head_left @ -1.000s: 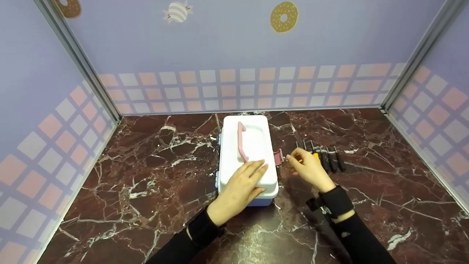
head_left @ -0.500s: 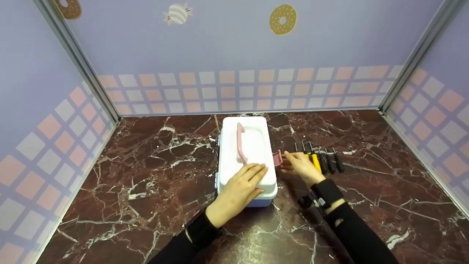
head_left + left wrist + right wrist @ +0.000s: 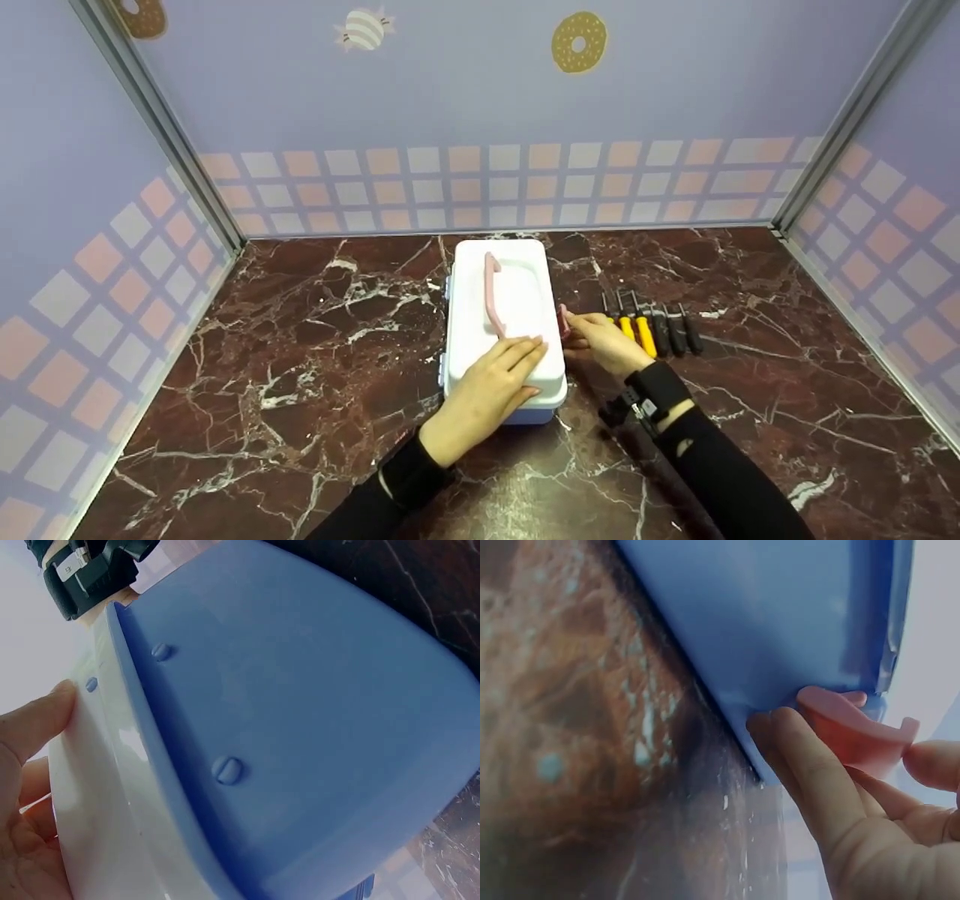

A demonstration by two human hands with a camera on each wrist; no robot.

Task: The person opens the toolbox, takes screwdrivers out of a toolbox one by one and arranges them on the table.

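A white-lidded box with a blue base (image 3: 536, 415) stands on the table, its lid (image 3: 517, 292) down and a pink carrying handle (image 3: 491, 296) on top. My left hand (image 3: 491, 379) rests on the near part of the lid, fingers extended; the left wrist view shows its thumb (image 3: 54, 709) against the lid's white side. On the box's right side, my right hand (image 3: 604, 339) holds the pink latch (image 3: 862, 731) between thumb and fingers. The thumb (image 3: 934, 763) touches the latch's outer end, and the fingertips (image 3: 769, 724) are right at the blue wall. The latch sticks out from the wall.
Several screwdrivers lie in a row right of the box, some with yellow handles (image 3: 645, 336) and others with black handles (image 3: 676, 334). The dark marbled table (image 3: 337, 390) is bounded by a patterned back wall (image 3: 450, 97) and side walls.
My right hand has moved left from beside the screwdrivers to the latch, which has swung up toward the box. More of the yellow handles shows. The left hand stays on the lid.
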